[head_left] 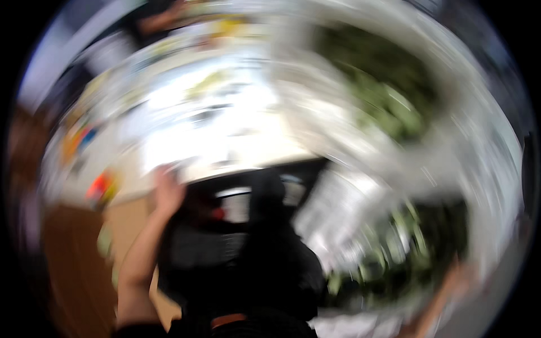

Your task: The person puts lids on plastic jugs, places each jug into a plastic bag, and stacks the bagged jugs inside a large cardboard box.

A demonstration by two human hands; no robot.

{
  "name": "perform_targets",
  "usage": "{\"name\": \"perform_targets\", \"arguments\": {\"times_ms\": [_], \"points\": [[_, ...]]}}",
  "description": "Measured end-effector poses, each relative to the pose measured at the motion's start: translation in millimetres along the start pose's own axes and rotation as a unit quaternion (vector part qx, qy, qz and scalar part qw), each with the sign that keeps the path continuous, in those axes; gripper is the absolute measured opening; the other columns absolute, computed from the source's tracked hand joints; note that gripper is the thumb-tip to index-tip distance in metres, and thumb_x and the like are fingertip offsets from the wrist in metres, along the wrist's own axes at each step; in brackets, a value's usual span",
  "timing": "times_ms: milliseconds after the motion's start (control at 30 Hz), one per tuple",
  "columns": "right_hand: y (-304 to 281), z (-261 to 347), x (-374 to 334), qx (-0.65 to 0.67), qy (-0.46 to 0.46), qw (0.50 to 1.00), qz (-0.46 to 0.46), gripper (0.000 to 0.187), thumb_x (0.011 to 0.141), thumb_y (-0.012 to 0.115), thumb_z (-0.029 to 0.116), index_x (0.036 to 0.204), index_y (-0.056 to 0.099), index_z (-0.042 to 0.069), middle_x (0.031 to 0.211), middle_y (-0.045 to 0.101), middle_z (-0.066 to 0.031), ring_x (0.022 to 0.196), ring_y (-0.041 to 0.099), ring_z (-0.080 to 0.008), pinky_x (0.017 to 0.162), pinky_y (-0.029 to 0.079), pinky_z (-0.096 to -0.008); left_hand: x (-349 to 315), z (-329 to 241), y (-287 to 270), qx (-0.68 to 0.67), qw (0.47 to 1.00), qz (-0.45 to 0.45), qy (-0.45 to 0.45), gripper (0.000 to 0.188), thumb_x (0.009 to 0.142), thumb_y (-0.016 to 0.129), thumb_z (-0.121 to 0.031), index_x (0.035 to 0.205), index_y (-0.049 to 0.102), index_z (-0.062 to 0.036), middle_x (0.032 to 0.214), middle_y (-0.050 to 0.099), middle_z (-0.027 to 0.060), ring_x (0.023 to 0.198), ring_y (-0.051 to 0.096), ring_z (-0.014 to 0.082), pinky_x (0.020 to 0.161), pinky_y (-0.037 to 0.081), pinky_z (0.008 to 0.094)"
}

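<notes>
Motion smears the whole view. My left hand is at the near edge of a white table; its fingers are too blurred to show whether they hold anything. At the lower right, my right hand reaches beside a large pale, shiny plastic bag with dark and light green pieces in it. The kind of these pieces cannot be made out. Blur hides the right hand's fingers as well.
Farther back on the right, another pale bag holds a green heap. Orange and yellow items lie at the table's left edge, above a brown cardboard box. Another person's arm shows at the far side.
</notes>
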State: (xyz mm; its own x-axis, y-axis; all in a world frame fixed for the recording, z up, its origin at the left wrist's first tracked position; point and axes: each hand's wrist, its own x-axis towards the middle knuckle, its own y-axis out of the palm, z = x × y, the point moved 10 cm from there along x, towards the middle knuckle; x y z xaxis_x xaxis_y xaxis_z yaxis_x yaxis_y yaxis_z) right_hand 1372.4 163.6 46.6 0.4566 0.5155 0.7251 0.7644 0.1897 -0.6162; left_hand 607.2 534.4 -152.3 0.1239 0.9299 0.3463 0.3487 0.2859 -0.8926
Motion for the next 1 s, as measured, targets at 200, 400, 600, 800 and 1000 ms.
{"name": "perform_targets", "arguments": {"times_ms": [200, 400, 600, 800, 1000], "points": [[-52.0, 240.9, -7.9, 0.511, -0.084, 0.854, 0.056, 0.056, 0.090, 0.064, 0.045, 0.121, 0.063, -0.002, 0.126, 0.059, -0.0243, 0.118, 0.053, -0.0356, 0.105, 0.038, -0.0446, -3.5, 60.7, -70.2, -0.024, 0.989, -0.061, -0.136, 0.028, 0.081, 0.065, -0.012, 0.108, 0.059, -0.0038, 0.100, 0.063, 0.0173, 0.100, 0.062, 0.0364, 0.088, 0.050, 0.0463], [-186.4, 422.5, -104.3, 0.687, -0.350, 0.609, 0.185, 0.050, 0.092, 0.061, 0.042, 0.116, 0.064, -0.002, 0.120, 0.062, -0.0226, 0.112, 0.055, -0.0332, 0.099, 0.040, -0.0446, -124.3, 96.4, -60.6, -0.064, 0.967, -0.027, -0.243, 0.024, 0.082, 0.061, -0.011, 0.105, 0.065, -0.0056, 0.100, 0.069, 0.0171, 0.094, 0.066, 0.0351, 0.084, 0.053, 0.0470], [-209.6, 471.4, -112.8, 0.673, -0.401, 0.588, 0.201, 0.046, 0.094, 0.057, 0.039, 0.111, 0.066, -0.003, 0.115, 0.064, -0.0209, 0.107, 0.057, -0.0307, 0.093, 0.042, -0.0445, -106.4, 64.7, -42.8, -0.067, 0.968, -0.115, -0.215, 0.021, 0.083, 0.062, -0.009, 0.104, 0.061, -0.0083, 0.103, 0.058, 0.0151, 0.103, 0.057, 0.0366, 0.092, 0.048, 0.0458], [-201.1, 457.9, -93.5, 0.628, -0.354, 0.666, 0.192, 0.043, 0.096, 0.053, 0.036, 0.107, 0.067, -0.003, 0.109, 0.067, -0.0192, 0.101, 0.060, -0.0282, 0.088, 0.044, -0.0444, -139.3, 48.7, -66.6, -0.097, 0.950, -0.146, -0.258, 0.028, 0.083, 0.067, -0.012, 0.107, 0.055, -0.0067, 0.108, 0.050, 0.0148, 0.110, 0.050, 0.0360, 0.094, 0.045, 0.0440], [-104.1, 307.8, -33.6, 0.548, -0.147, 0.807, 0.166, 0.041, 0.098, 0.049, 0.033, 0.102, 0.068, -0.003, 0.104, 0.069, -0.0174, 0.095, 0.062, -0.0258, 0.082, 0.046, -0.0443, -80.9, 63.2, -29.0, -0.183, 0.952, -0.081, -0.232, 0.029, 0.081, 0.069, -0.012, 0.106, 0.057, -0.0059, 0.099, 0.056, 0.0167, 0.098, 0.056, 0.0346, 0.085, 0.047, 0.0463]]}}
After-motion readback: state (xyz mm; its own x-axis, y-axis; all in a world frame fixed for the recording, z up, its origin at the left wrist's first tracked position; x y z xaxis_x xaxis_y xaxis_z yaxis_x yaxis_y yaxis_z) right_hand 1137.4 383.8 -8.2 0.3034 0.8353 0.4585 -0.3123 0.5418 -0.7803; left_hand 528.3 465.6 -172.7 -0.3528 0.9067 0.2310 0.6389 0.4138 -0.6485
